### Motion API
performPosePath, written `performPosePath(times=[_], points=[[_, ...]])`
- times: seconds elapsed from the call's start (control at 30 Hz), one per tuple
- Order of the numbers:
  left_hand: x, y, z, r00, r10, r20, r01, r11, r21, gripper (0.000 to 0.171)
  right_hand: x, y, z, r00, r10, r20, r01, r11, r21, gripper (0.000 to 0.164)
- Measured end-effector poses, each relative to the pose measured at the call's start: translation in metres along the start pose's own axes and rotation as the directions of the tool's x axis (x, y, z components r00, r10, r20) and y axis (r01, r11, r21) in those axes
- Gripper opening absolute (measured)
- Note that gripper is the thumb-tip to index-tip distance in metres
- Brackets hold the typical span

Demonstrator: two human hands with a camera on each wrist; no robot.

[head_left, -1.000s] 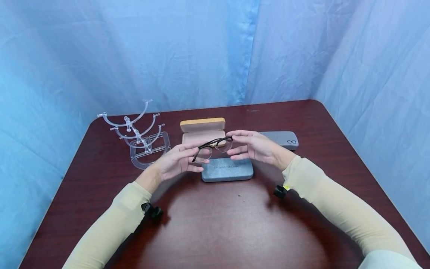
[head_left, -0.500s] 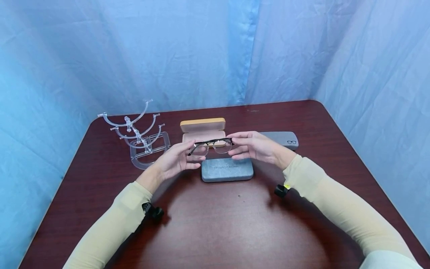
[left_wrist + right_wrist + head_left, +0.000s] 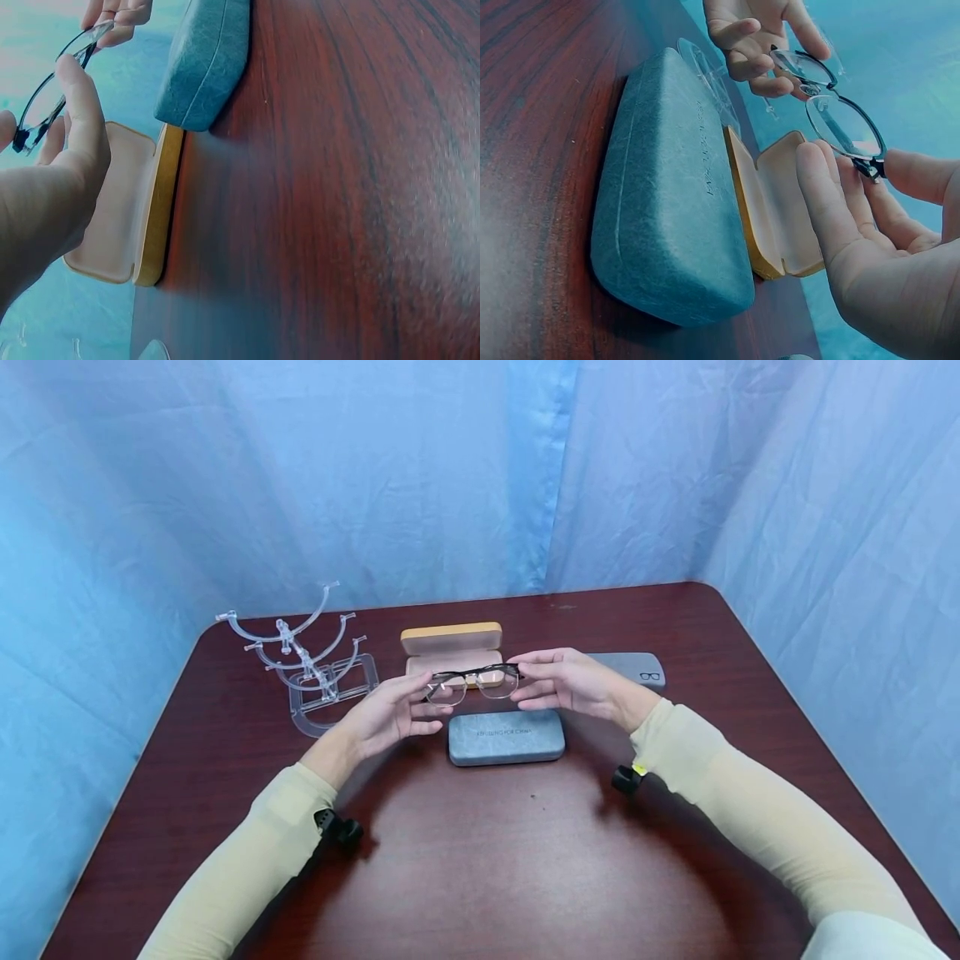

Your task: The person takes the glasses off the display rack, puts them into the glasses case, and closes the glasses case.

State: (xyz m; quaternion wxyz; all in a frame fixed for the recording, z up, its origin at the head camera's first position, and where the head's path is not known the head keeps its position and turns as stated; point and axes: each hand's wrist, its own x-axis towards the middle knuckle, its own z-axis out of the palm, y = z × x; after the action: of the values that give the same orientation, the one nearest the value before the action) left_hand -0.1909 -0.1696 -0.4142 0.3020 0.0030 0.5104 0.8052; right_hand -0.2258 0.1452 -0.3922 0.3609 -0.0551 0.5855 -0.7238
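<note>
A pair of eyeglasses (image 3: 472,674) with a black upper frame and clear lenses is held in the air, lenses toward the head camera. My left hand (image 3: 384,714) pinches its left end, and my right hand (image 3: 576,687) pinches the right end between thumb and fingers. Beneath the eyeglasses lies a shut grey-blue glasses case (image 3: 506,739) with lettering on its lid. Just behind them stands an opened yellow glasses case (image 3: 452,639) with a pale lining; the eyeglasses and hands partly cover its lower half. The right wrist view shows both lenses.
At the back left stands a clear plastic eyeglass stand (image 3: 300,653) with several curved arms. Partly behind my right hand lies a grey case (image 3: 630,668) with a glasses mark. Blue curtains (image 3: 390,485) surround the dark red table (image 3: 480,860).
The eyeglasses have turned from a slant to nearly level, lenses now facing the head camera. My left hand has shifted slightly left and up; the right hand has hardly moved.
</note>
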Motion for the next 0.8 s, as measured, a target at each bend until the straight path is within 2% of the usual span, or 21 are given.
performPosePath(times=[0.2,0.37,0.5,0.63,0.8], points=[[0.002,0.003,-0.007,1.0,-0.024,-0.021,0.025,0.996,0.082,0.019,0.011,-0.006,-0.001,0.999,0.028,-0.023,-0.028,1.0,0.002,0.045],[0.004,0.003,-0.01,0.995,-0.009,-0.096,0.017,0.997,0.078,0.021,0.024,-0.01,-0.003,0.996,0.06,-0.073,-0.058,0.998,0.02,0.048],[0.009,0.003,-0.011,0.988,0.022,-0.155,-0.017,0.999,0.034,0.027,0.035,-0.008,-0.008,0.991,0.08,-0.107,-0.075,0.996,0.049,0.05],[0.015,0.004,-0.012,0.971,0.027,-0.239,-0.038,0.998,-0.045,0.04,0.049,-0.005,-0.01,0.988,0.091,-0.129,-0.081,0.994,0.074,0.051],[0.024,0.001,-0.013,0.955,0.033,-0.295,-0.083,0.984,-0.16,0.053,0.064,0.001,-0.01,0.978,0.104,-0.181,-0.094,0.994,0.064,0.049]])
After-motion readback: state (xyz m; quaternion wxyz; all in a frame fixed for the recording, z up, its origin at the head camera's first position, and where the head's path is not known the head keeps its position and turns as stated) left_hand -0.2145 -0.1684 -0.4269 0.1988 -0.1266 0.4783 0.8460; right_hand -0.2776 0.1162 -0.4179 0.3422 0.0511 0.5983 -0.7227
